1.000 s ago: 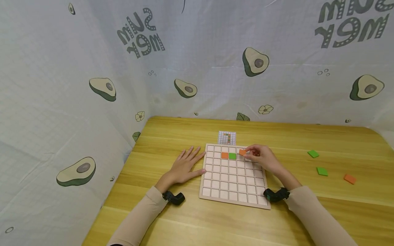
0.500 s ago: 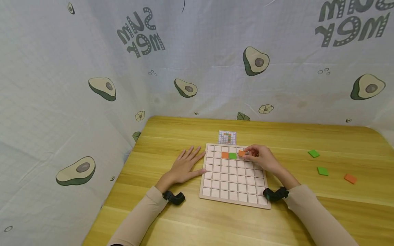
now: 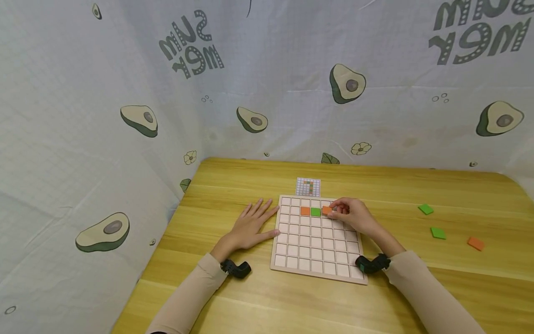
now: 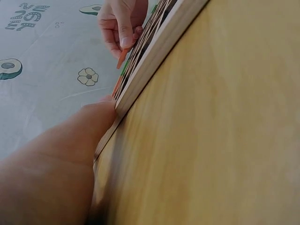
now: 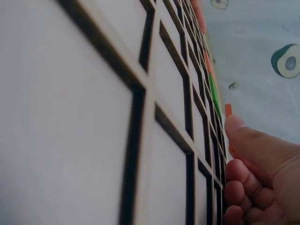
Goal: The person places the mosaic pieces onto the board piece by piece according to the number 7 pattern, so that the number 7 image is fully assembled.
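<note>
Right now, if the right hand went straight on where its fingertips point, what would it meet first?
Likely the green tile on the grid board, just beyond the orange tile which the right hand pinches, though the height is unclear, so it might pass above.

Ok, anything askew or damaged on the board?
Nothing stands out. The placed orange tile and green tile sit squarely on the board; the held orange tile seems slightly raised, but the right hand is pinching it.
</note>
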Demonstrator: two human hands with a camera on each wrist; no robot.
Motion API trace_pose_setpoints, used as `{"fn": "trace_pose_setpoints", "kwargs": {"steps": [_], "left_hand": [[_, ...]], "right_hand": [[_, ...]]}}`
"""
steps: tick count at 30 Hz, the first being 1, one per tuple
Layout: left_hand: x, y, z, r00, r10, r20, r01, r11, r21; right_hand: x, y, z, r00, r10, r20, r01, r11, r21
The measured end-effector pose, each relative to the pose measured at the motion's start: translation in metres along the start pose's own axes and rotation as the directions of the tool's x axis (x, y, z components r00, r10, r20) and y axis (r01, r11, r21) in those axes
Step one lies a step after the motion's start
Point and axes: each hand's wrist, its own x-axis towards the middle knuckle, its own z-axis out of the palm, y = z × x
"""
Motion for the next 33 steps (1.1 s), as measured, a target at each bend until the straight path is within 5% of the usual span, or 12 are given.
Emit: {"fn": "trace_pose_setpoints", "kwargs": {"steps": [33], "left_hand": [[-0.0001, 0.0006, -0.0008, 1.000, -0.002, -0.004, 0.002, 1.000, 0.003]], "right_hand": [[0.0018, -0.0035, -0.0033, 0.999, 0.003, 0.034, -0.002, 1.000, -0.010]]}}
